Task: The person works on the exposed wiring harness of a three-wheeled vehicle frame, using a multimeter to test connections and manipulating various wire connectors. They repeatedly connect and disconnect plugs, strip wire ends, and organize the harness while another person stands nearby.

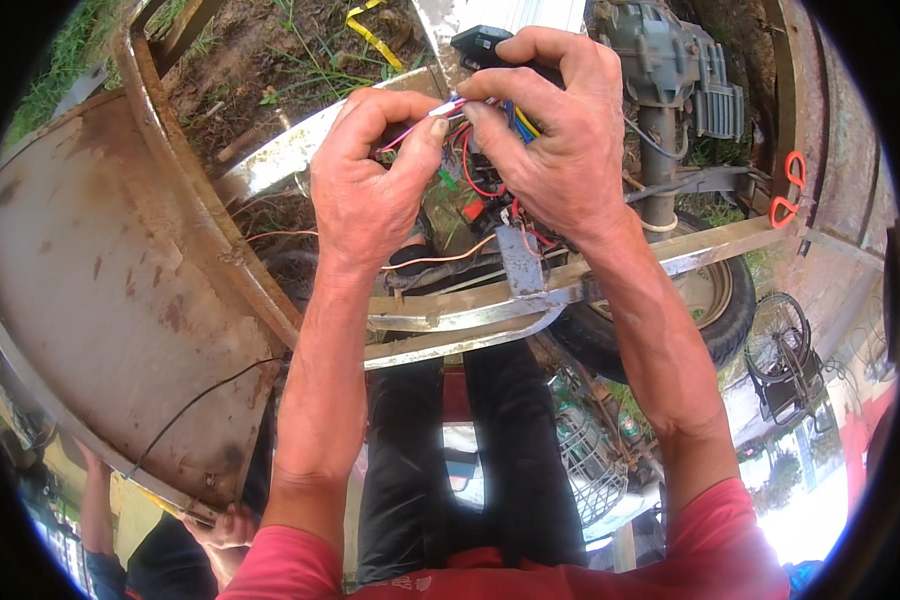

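Note:
My left hand [380, 175] pinches a thin pink-and-white wire [446, 107] between thumb and forefinger. Close beside it, the thumb and fingers of my right hand [560, 135] are closed on the same wire, at its white part. A black plastic part [478, 46] shows at the right hand's upper fingers; whether they hold it or it lies behind them I cannot tell. Below the hands hangs a tangle of wires, with a red wire [470, 170] and a yellow wire [526, 122] among them. A pale orange wire [440, 260] runs beneath, past a metal bracket [518, 260].
A rusty metal frame with a large panel [110, 280] stands at left. A curved bar [450, 322] crosses before my legs. At right are a grey motor housing [655, 55], a tyre [735, 310] and red-orange looped handles [787, 190]. Another person's hand [225, 528] touches the panel's lower edge.

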Motion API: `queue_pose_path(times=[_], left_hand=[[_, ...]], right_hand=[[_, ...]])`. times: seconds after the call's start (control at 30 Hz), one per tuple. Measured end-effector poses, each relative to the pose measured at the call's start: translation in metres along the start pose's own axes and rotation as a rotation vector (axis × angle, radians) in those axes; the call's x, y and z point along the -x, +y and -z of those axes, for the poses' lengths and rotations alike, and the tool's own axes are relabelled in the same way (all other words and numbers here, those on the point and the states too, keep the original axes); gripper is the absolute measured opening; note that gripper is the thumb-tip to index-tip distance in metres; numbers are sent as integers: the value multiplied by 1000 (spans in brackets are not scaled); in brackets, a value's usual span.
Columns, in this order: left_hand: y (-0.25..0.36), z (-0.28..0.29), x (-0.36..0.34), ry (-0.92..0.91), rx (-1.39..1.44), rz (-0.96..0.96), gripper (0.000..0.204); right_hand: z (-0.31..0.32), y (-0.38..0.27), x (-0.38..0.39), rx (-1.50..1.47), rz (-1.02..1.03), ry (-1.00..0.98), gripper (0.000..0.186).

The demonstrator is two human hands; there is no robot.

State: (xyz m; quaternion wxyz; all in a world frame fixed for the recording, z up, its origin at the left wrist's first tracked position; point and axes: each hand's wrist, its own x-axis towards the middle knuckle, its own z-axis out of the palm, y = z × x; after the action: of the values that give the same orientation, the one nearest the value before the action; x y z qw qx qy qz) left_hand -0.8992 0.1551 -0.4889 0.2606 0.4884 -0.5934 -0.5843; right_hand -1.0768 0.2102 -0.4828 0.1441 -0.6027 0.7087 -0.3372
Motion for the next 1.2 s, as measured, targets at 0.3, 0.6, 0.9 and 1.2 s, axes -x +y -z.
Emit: queue_pose_path(times=[0.3, 0.6, 0.9, 1.2], left_hand=[[-2, -1, -1, -2, 31, -1, 9], [-1, -2, -1, 2, 43, 34, 10], [-6, -2, -2, 0, 59, -6, 10], [-7, -1, -3, -15, 105, 29, 11]], right_hand=[[-2, 0, 1, -21, 14, 1, 26], [-3, 2, 1, -29, 34, 9, 27], [-5, 4, 2, -50, 40, 19, 27], [-6, 5, 1, -46, 39, 11, 27]])
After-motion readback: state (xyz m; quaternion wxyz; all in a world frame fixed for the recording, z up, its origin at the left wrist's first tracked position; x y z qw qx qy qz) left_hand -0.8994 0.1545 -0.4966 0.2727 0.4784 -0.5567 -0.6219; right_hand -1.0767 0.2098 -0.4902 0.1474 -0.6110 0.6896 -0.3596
